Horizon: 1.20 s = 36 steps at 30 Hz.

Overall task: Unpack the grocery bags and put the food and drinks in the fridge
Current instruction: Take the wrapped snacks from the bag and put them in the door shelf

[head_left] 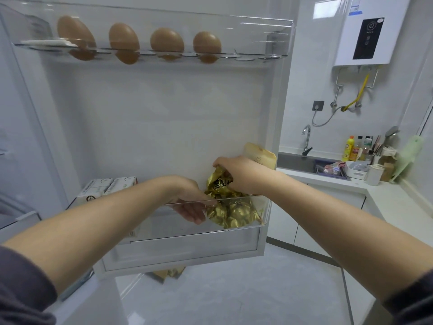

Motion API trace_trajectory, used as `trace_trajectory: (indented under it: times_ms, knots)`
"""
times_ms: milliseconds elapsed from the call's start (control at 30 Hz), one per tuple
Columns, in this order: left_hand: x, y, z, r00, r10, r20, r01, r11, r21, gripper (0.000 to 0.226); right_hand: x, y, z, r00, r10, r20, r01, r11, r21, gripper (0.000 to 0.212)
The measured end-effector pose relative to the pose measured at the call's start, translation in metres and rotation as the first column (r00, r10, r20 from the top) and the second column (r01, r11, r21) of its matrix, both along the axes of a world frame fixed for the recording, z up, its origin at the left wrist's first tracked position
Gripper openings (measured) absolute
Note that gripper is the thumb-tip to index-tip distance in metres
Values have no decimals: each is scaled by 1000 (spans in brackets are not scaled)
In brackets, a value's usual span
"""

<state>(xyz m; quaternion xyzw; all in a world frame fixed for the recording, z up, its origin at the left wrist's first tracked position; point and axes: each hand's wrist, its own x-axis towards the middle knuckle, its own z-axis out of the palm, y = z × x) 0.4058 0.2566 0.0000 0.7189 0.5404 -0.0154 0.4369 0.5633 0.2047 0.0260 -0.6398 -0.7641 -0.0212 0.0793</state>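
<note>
The fridge door stands open, and its lower door bin (pixel 178 228), a clear plastic tray, serves as the reference for everything else. A crumpled gold foil bag (pixel 232 212) sits in the right end of the bin, its top rising above the rim. The right hand (pixel 241 174) comes from above the bin and grips the bag's scrunched top, with the fingers curled round the foil. The left hand (pixel 189 202) reaches down inside the bin, where it is seen partly through the clear front wall. Its fingers are nearly straight and lie flat against the bag's left side, closing on nothing.

Behind the bag, at the bin's back right corner, a tan paper pouch (pixel 257 154) stands upright. White cartons (pixel 105 187) fill the bin's left end, apart from the bag. High above the bin, four brown eggs (pixel 166 41) sit in a row in the door's top shelf. Below the bin, another gold-and-brown packet (pixel 167 273) lies on the floor. Off to the right of the bin is a kitchen sink (pixel 295 164).
</note>
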Motion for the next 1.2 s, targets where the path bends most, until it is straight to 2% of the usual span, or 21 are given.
trace_trajectory:
  times_ms: [133,233,333,433,500,600,767,967,1200]
  knots:
    - [-6,-4,6,995,30,-94,-18,992,122,48,3,-6,0,999,22,-31,-20,998,62,63]
    - [-14,-14,16,983,29,-179,39,929,367,57,5,-13,4,999,10,50,-18,988,153,60]
    - [-16,-35,27,955,128,-269,86,747,660,62,6,-21,7,993,16,118,-50,956,289,55]
    - [-9,-58,33,958,213,-194,22,618,786,65,13,-33,10,978,36,204,-118,905,410,53]
    - [-1,-72,33,948,262,-183,35,485,874,64,24,-44,10,965,4,262,-137,860,491,54]
    - [23,-95,30,945,296,-137,42,306,951,61,48,-69,8,964,-66,259,-104,801,590,55]
    - [94,-143,10,988,148,50,-73,155,985,72,107,-131,-5,966,-184,179,29,773,633,64]
    - [199,-211,-17,996,-38,84,-78,142,987,84,196,-229,-33,918,-389,75,271,756,596,69]
    - [314,-305,-51,974,-224,45,21,286,958,86,291,-346,-65,785,-619,35,533,702,472,71]
